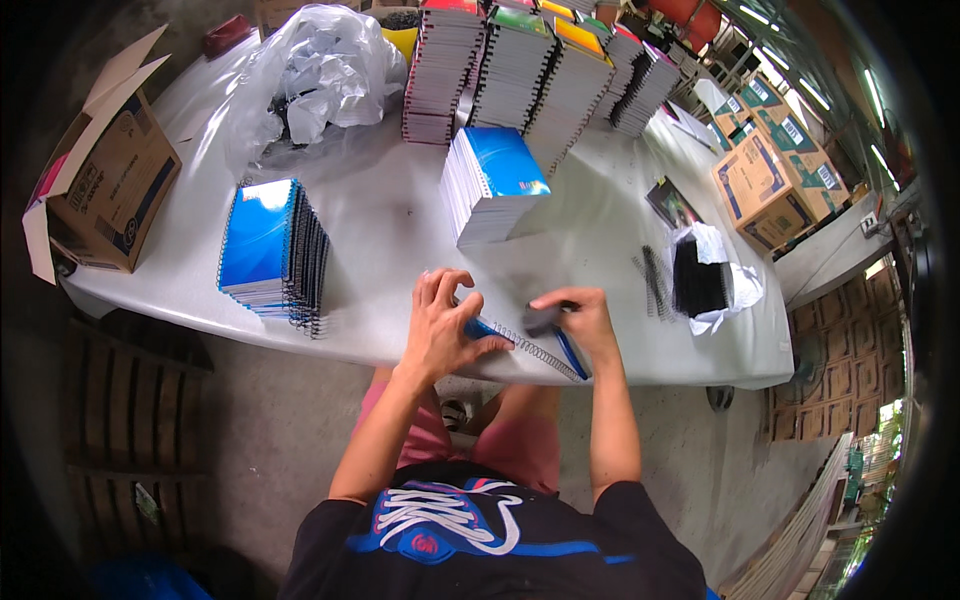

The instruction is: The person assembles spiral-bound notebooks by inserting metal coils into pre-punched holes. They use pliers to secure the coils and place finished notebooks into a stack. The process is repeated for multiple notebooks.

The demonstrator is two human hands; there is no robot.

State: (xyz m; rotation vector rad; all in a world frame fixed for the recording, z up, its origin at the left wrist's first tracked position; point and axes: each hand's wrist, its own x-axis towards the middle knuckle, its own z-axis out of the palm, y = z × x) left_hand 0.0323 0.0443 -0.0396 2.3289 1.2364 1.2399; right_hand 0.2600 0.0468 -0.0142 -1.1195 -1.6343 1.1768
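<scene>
At the near edge of the table, my left hand (443, 322) grips a blue-covered notebook (488, 330), thumb and fingers closed around it. A dark wire spiral (545, 357) runs along the notebook's near edge toward the right. Just right of it, my right hand (588, 318) is closed on a dark grey object (543, 318), smeared by motion, whose kind I cannot make out. Below the right fingers slants a narrow blue strip (571, 354); whether it belongs to the notebook or to the dark object is unclear.
Spiral-bound blue notebooks (262, 240) are piled at left; another blue-topped stack (500, 165) stands ahead. Tall notebook stacks (440, 80) and a clear plastic bag (310, 90) are behind. Loose black spirals (655, 283) lie beside a paper-wrapped black bundle (698, 280). Cartons (115, 185) flank the table.
</scene>
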